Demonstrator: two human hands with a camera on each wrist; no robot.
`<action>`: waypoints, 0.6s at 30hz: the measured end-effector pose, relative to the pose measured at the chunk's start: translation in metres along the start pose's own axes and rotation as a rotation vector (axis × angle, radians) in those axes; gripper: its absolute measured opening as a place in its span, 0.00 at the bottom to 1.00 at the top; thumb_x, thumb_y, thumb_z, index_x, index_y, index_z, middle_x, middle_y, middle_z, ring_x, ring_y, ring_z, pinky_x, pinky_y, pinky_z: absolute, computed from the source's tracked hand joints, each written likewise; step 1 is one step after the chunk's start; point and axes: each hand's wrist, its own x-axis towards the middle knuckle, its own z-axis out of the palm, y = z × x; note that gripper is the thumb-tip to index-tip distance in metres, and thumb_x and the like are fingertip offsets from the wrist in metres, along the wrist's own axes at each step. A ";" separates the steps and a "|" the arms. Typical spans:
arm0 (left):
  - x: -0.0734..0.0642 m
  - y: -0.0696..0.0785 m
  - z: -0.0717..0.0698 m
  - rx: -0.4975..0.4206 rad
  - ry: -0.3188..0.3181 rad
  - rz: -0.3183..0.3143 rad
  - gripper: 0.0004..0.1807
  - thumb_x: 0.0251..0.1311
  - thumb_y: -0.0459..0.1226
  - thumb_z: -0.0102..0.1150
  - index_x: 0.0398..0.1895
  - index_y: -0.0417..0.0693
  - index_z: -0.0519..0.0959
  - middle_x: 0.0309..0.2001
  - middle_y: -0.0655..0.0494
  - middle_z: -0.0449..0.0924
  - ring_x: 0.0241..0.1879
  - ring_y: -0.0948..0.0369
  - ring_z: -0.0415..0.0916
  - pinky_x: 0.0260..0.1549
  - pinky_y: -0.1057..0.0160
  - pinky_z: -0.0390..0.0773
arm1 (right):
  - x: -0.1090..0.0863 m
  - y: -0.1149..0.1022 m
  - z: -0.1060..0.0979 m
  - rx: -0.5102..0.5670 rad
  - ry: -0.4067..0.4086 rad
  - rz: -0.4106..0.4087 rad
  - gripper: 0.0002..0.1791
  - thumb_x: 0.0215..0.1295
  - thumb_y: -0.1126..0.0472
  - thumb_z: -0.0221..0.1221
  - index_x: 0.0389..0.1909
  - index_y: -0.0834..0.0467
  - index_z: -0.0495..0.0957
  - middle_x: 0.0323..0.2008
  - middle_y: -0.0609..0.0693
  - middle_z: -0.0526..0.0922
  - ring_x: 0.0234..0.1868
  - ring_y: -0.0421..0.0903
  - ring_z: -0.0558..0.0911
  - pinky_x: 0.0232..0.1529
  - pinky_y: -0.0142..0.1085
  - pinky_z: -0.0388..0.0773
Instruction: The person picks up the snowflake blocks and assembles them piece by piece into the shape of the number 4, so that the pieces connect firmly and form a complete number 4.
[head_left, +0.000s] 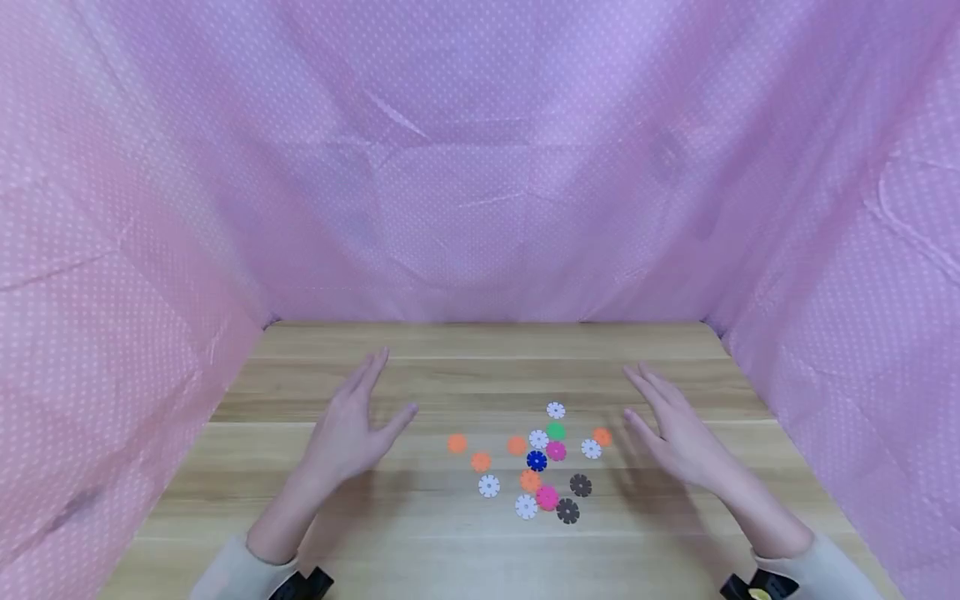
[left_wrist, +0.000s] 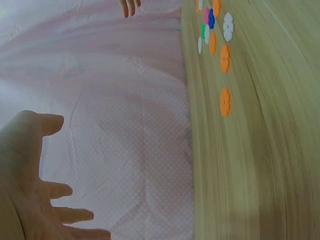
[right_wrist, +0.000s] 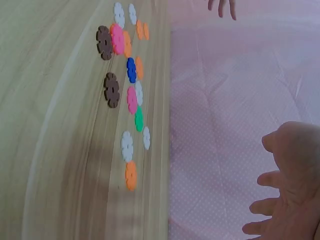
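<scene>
Several flat notched plastic discs lie scattered on the wooden table in the head view. Among them are a blue disc (head_left: 536, 461), a green disc (head_left: 556, 431), a pink disc (head_left: 547, 498), a dark brown disc (head_left: 581, 485), a white disc (head_left: 489, 486) and an orange disc (head_left: 457, 443). Left of the discs, my left hand (head_left: 348, 437) hovers above the table with fingers extended and thumb apart, holding nothing. On the other side my right hand (head_left: 678, 437) is likewise raised with its fingers stretched out. It is nearest to an orange disc (head_left: 602, 437) and a white disc (head_left: 591, 449).
The wooden table (head_left: 480, 554) has light plank grain. A pink dotted cloth (head_left: 480, 167) hangs behind it and along both sides. Dark wrist straps (head_left: 302, 585) sit at the pale sleeves (head_left: 243, 575).
</scene>
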 end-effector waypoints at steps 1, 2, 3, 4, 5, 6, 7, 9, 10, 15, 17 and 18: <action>0.001 0.000 0.001 -0.039 0.006 0.008 0.48 0.71 0.57 0.64 0.86 0.49 0.55 0.81 0.34 0.61 0.77 0.30 0.63 0.72 0.23 0.68 | 0.002 -0.003 0.001 0.002 0.002 -0.009 0.37 0.81 0.55 0.58 0.83 0.58 0.57 0.82 0.72 0.55 0.80 0.76 0.57 0.76 0.78 0.57; 0.002 0.000 0.003 -0.077 0.011 0.019 0.47 0.71 0.55 0.65 0.85 0.47 0.57 0.80 0.35 0.63 0.77 0.31 0.63 0.74 0.25 0.68 | 0.004 -0.005 0.002 0.001 0.003 -0.019 0.36 0.81 0.55 0.58 0.83 0.58 0.58 0.82 0.71 0.56 0.80 0.75 0.59 0.77 0.77 0.58; 0.004 0.000 0.005 -0.119 0.013 0.028 0.45 0.72 0.53 0.65 0.84 0.45 0.59 0.79 0.35 0.64 0.76 0.32 0.65 0.74 0.27 0.69 | 0.006 -0.007 0.004 0.000 0.005 -0.029 0.35 0.81 0.56 0.57 0.83 0.58 0.58 0.82 0.71 0.57 0.80 0.75 0.60 0.77 0.76 0.59; 0.005 0.000 0.007 -0.172 0.009 0.035 0.43 0.73 0.51 0.65 0.83 0.43 0.60 0.79 0.35 0.66 0.75 0.33 0.68 0.74 0.30 0.70 | 0.008 -0.008 0.006 0.003 0.007 -0.042 0.35 0.81 0.57 0.57 0.83 0.59 0.59 0.81 0.70 0.58 0.80 0.74 0.61 0.77 0.75 0.60; 0.006 0.000 0.010 -0.225 -0.001 0.034 0.42 0.73 0.49 0.65 0.82 0.41 0.61 0.78 0.35 0.67 0.74 0.33 0.70 0.74 0.32 0.72 | 0.011 -0.009 0.008 0.007 0.004 -0.050 0.34 0.82 0.57 0.57 0.83 0.59 0.59 0.81 0.70 0.58 0.79 0.74 0.62 0.78 0.74 0.61; 0.006 -0.001 0.013 -0.275 -0.016 0.026 0.40 0.74 0.47 0.65 0.82 0.41 0.62 0.77 0.35 0.68 0.72 0.33 0.72 0.72 0.33 0.75 | 0.013 -0.010 0.012 0.009 0.000 -0.058 0.34 0.82 0.58 0.56 0.82 0.60 0.59 0.81 0.69 0.59 0.79 0.73 0.63 0.78 0.73 0.62; 0.006 -0.001 0.016 -0.327 -0.035 0.011 0.39 0.74 0.46 0.64 0.82 0.41 0.63 0.77 0.35 0.68 0.70 0.34 0.74 0.71 0.34 0.77 | 0.014 -0.011 0.015 0.014 -0.005 -0.071 0.33 0.82 0.59 0.56 0.82 0.61 0.60 0.81 0.69 0.59 0.78 0.73 0.64 0.77 0.72 0.63; 0.006 -0.001 0.023 -0.424 -0.074 -0.032 0.36 0.75 0.43 0.64 0.80 0.42 0.65 0.75 0.34 0.71 0.67 0.34 0.78 0.66 0.37 0.82 | 0.018 -0.012 0.023 0.024 -0.016 -0.094 0.32 0.82 0.61 0.56 0.81 0.63 0.60 0.80 0.69 0.60 0.77 0.73 0.66 0.77 0.71 0.64; 0.006 -0.001 0.027 -0.462 -0.088 -0.054 0.34 0.75 0.43 0.64 0.80 0.42 0.67 0.73 0.35 0.73 0.66 0.35 0.79 0.65 0.40 0.84 | 0.020 -0.013 0.027 0.032 -0.022 -0.104 0.32 0.82 0.62 0.55 0.81 0.64 0.60 0.80 0.70 0.61 0.77 0.73 0.67 0.77 0.70 0.65; 0.012 0.002 0.041 -0.517 -0.091 -0.080 0.26 0.73 0.41 0.65 0.72 0.43 0.77 0.62 0.38 0.85 0.59 0.43 0.86 0.59 0.51 0.90 | 0.033 -0.016 0.043 0.057 -0.024 -0.138 0.32 0.81 0.64 0.55 0.81 0.67 0.59 0.80 0.70 0.61 0.77 0.72 0.67 0.78 0.68 0.65; 0.014 0.003 0.045 -0.510 -0.090 -0.076 0.24 0.73 0.40 0.66 0.69 0.42 0.80 0.59 0.39 0.87 0.56 0.46 0.87 0.56 0.53 0.92 | 0.038 -0.017 0.048 0.054 -0.026 -0.150 0.32 0.82 0.63 0.55 0.81 0.67 0.59 0.80 0.70 0.61 0.78 0.71 0.66 0.79 0.68 0.64; 0.015 0.004 0.046 -0.505 -0.094 -0.075 0.23 0.72 0.39 0.66 0.68 0.42 0.81 0.58 0.39 0.88 0.55 0.46 0.88 0.55 0.54 0.92 | 0.040 -0.017 0.050 0.055 -0.028 -0.161 0.32 0.81 0.63 0.55 0.80 0.68 0.59 0.80 0.70 0.61 0.78 0.71 0.66 0.79 0.67 0.63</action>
